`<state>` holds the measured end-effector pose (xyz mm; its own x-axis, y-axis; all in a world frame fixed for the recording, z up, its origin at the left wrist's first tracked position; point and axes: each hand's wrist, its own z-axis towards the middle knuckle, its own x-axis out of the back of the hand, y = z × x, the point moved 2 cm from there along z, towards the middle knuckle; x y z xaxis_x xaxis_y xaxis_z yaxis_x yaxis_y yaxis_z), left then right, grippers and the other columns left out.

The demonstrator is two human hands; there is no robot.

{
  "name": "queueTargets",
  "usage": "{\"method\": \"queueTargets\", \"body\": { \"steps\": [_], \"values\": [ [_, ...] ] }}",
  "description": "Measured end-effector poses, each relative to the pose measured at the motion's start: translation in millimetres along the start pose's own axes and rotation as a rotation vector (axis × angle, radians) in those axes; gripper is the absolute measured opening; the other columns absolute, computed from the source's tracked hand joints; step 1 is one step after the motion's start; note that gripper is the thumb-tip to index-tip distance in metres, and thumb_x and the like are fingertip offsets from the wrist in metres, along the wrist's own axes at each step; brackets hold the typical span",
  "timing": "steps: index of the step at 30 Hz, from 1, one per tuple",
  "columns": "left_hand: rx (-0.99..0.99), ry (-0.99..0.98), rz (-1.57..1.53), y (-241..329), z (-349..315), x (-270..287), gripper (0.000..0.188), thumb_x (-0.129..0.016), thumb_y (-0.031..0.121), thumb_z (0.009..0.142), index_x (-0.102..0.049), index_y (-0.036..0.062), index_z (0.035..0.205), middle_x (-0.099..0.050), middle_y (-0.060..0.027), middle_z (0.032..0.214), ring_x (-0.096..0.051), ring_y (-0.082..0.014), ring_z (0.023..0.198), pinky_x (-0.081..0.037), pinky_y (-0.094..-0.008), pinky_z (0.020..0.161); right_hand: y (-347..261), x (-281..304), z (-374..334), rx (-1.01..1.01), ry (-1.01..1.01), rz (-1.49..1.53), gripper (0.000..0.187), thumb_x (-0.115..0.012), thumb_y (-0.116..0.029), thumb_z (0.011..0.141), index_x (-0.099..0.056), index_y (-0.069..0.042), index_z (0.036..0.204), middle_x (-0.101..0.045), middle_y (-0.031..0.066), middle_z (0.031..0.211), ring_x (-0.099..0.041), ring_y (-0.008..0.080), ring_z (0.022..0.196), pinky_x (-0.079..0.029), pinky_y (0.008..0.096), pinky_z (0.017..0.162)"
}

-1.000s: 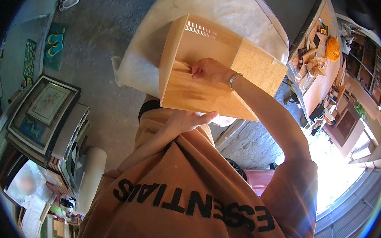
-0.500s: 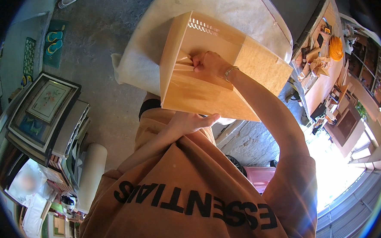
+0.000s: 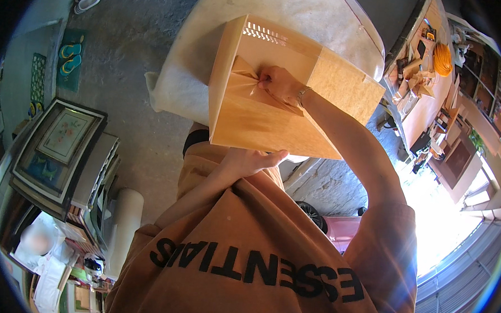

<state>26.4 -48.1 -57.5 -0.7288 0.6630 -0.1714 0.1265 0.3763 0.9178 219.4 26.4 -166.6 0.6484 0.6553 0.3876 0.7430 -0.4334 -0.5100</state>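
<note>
A tan rectangular box (image 3: 221, 78) with a tall left side is tilted in front of me. Brown kraft paper (image 3: 345, 76) covers its right part and near part. My right hand (image 3: 280, 84) reaches over the box, its fingers pinched shut on a creased, bunched piece of that paper near the left side. Beneath the near edge, my left hand (image 3: 256, 161) supports the box with its thumb stretched out along the edge. The rest of its fingers are hidden under the box.
A table with a pale cloth (image 3: 191, 45) stands under and behind the box. Framed pictures (image 3: 58, 143) and a pale roll (image 3: 125, 223) stand at left. At right is a cluttered workbench (image 3: 429, 103) with an orange coil (image 3: 442, 60). Slippers (image 3: 71, 56) lie on the floor.
My right hand has shifted slightly right, pulling the paper with it; the paper's folded flap now stands up more near the left side. My left hand stays put.
</note>
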Motion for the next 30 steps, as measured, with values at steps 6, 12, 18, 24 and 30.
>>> {"method": "queueTargets", "body": {
  "steps": [6,12,18,24,30],
  "values": [
    [-0.097,0.039,0.026,-2,3,0,0.042,-0.08,0.033,0.084,-0.069,0.0036,0.111,-0.071,-0.0082,0.106,-0.066,-0.0265,0.097,-0.053,-0.0384,0.087,-50,24,-17,-0.059,-0.046,-0.139,0.049,-0.065,-0.05,0.09,-0.072,-0.005,0.107,-0.073,0.019,0.103,-0.069,0.0339,0.101,-0.053,0.042,0.088],
    [-0.129,0.044,0.038,2,6,2,0.042,-0.079,0.033,0.085,-0.067,0.0029,0.112,-0.07,-0.0097,0.11,-0.065,-0.0272,0.101,-0.051,-0.0387,0.089,-88,10,-5,-0.086,0.003,-0.436,0.067,-0.058,-0.066,0.087,-0.073,-0.004,0.11,-0.074,0.0184,0.106,-0.071,0.0353,0.101,-0.055,0.0477,0.087],
    [0.043,-0.021,-0.03,5,6,4,0.042,-0.078,0.034,0.086,-0.068,0.0024,0.113,-0.07,-0.0108,0.11,-0.065,-0.0279,0.101,-0.051,-0.0392,0.088,-77,-23,17,-0.065,0.012,-0.491,0.06,-0.055,-0.058,0.093,-0.072,-0.001,0.102,-0.074,0.0195,0.094,-0.074,0.0341,0.09,-0.058,0.046,0.08],
    [-0.052,0.036,0.001,6,4,1,0.041,-0.076,0.033,0.088,-0.067,0.0026,0.114,-0.071,-0.0102,0.107,-0.066,-0.0273,0.099,-0.051,-0.0383,0.088,-41,-14,8,-0.042,-0.002,-0.062,0.04,-0.049,-0.031,0.104,-0.068,0.004,0.1,-0.072,0.0218,0.086,-0.074,0.0322,0.08,-0.06,0.0436,0.067],
    [-0.346,0.021,0.232,4,5,-1,0.034,-0.076,0.026,0.088,-0.069,0.0022,0.11,-0.071,-0.0099,0.108,-0.066,-0.0279,0.098,-0.051,-0.0391,0.088,-7,-1,-20,-0.445,-0.038,0.845,0.043,-0.039,-0.027,0.109,-0.065,0.006,0.097,-0.071,0.0208,0.084,-0.07,0.0279,0.065,-0.057,0.036,0.051]
  ]
}}
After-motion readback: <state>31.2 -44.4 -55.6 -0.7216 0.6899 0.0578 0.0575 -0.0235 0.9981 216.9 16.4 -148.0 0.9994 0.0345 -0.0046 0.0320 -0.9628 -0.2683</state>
